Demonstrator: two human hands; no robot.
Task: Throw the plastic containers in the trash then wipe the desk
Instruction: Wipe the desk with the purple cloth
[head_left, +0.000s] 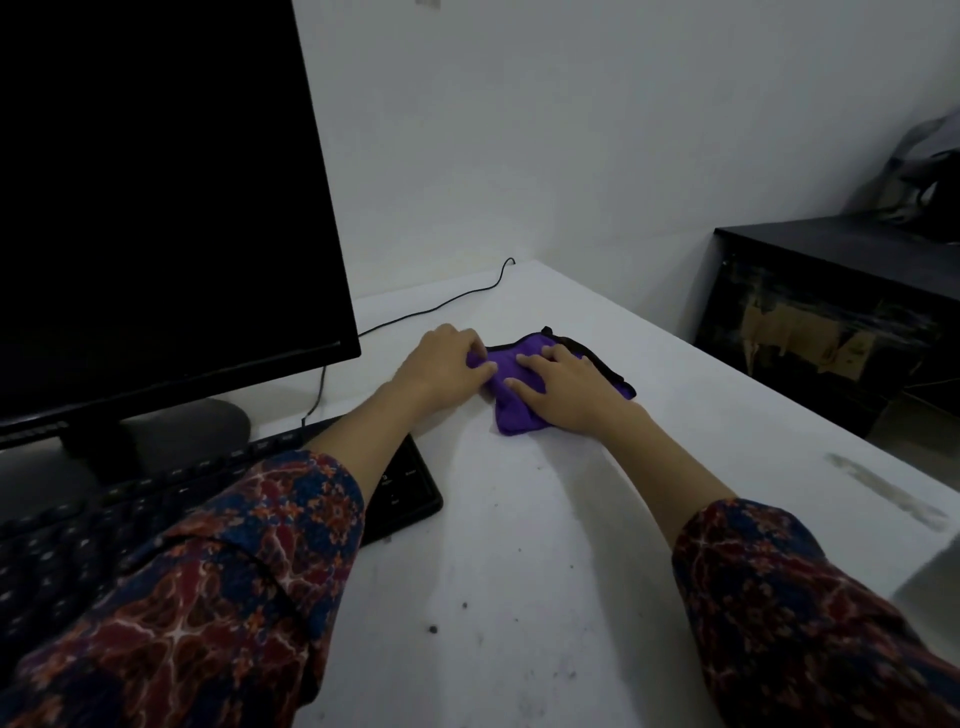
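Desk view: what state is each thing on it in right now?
Purple cloth: bunched, lying on the desk under both hands.
Left hand: fingers curled, pinching the cloth's left edge.
Right hand: fingers spread, pressing the cloth flat.
Monitor: screen dark.
Keyboard: partly covered by the left arm.
Desk: white, dotted with dark specks, a grey smear at right.

A plain white wall rises behind the table; the light is dim and cool. To the right stands a black cabinet with patches of brown tape on its front; a grey bag rests on top
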